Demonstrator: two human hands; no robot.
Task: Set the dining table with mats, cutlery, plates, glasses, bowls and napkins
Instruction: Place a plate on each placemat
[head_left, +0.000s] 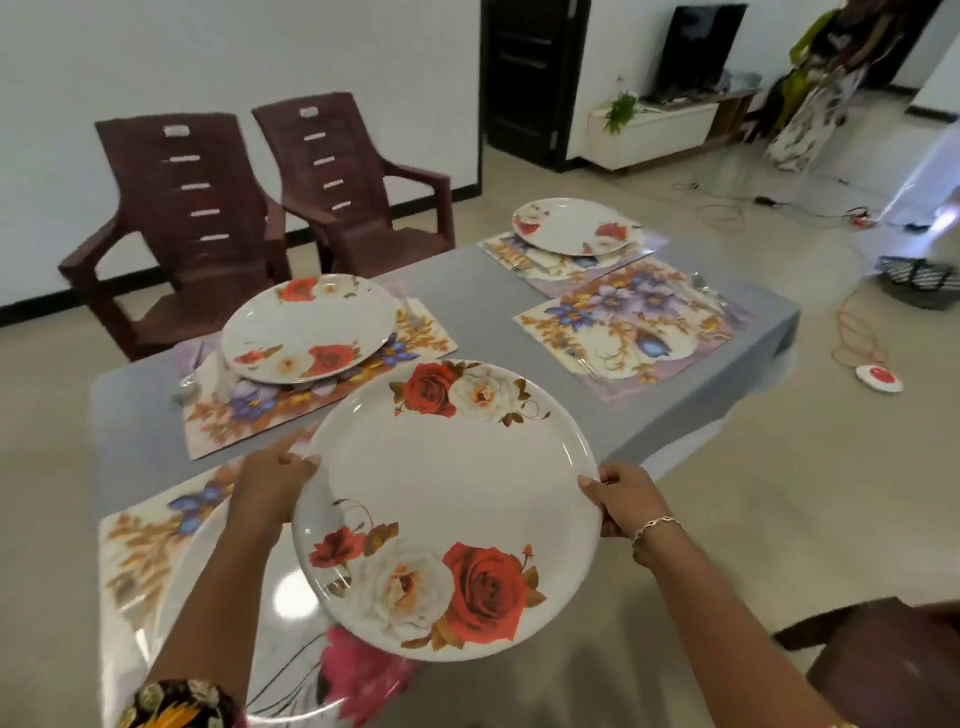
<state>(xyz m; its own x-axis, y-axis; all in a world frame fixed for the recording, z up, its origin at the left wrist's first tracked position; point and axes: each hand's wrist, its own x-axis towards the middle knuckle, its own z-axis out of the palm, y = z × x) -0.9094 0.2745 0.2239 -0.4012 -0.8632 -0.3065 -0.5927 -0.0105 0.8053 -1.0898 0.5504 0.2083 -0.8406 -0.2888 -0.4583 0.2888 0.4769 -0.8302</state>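
Plate (447, 499), rim held by left grip (270, 483) and right grip (623, 501): best kept level, set centred on bare mat (634, 322).

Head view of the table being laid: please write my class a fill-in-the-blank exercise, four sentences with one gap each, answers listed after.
1. The left hand and right hand together grip the held plate, printed with red and white ____.
2. The bracelet sits on the ____ wrist.
3. By the wall stand ____ brown chairs.
4. The tablecloth is ____ in colour.

Answers: roses; right; two; grey.
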